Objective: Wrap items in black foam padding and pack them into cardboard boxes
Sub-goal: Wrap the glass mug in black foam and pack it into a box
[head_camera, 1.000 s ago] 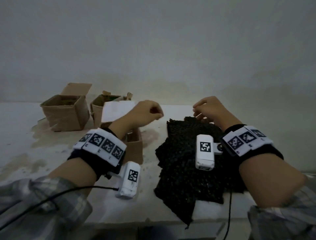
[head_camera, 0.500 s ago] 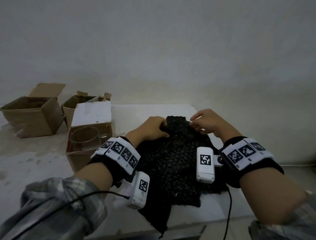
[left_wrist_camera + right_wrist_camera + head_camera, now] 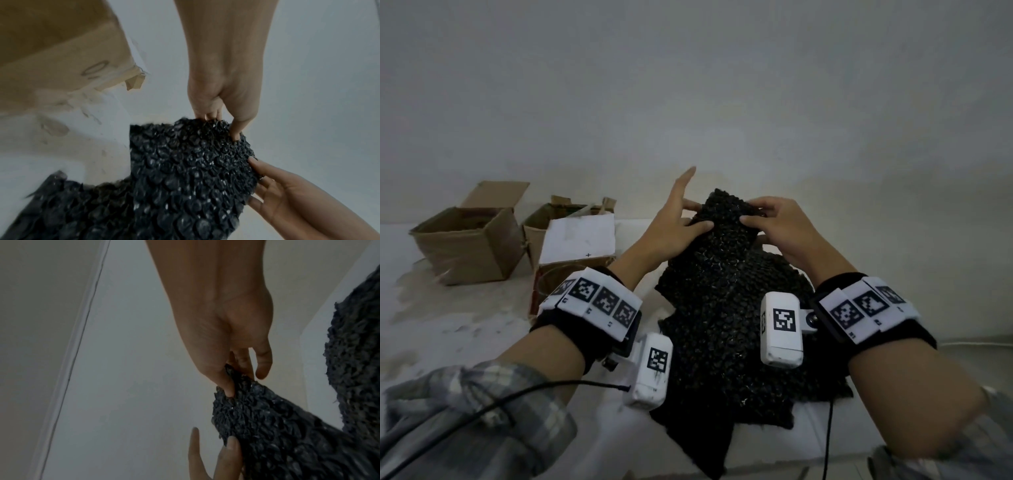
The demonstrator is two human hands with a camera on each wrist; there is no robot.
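Note:
A black bubbly foam sheet [image 3: 722,291] rises from a pile of similar sheets [image 3: 726,387] on the white table. My left hand [image 3: 674,229] pinches its raised far edge at the left corner, with one finger sticking straight up. My right hand [image 3: 774,226] pinches the same edge at the right corner. In the left wrist view my left hand [image 3: 222,97] grips the foam sheet [image 3: 185,178] and the right hand [image 3: 287,191] meets its side. In the right wrist view thumb and fingers of my right hand [image 3: 226,337] clamp the foam sheet [image 3: 277,434].
Three open cardboard boxes stand left of the foam: one at far left [image 3: 465,250], one behind [image 3: 544,222], and the nearest [image 3: 565,277] with a white flap [image 3: 578,240] and something glassy inside. The wall is close behind. The table's front edge [image 3: 619,459] lies near my forearms.
My left hand came over from the boxes to the foam. Both hands took the top sheet's far edge and lifted it up off the pile.

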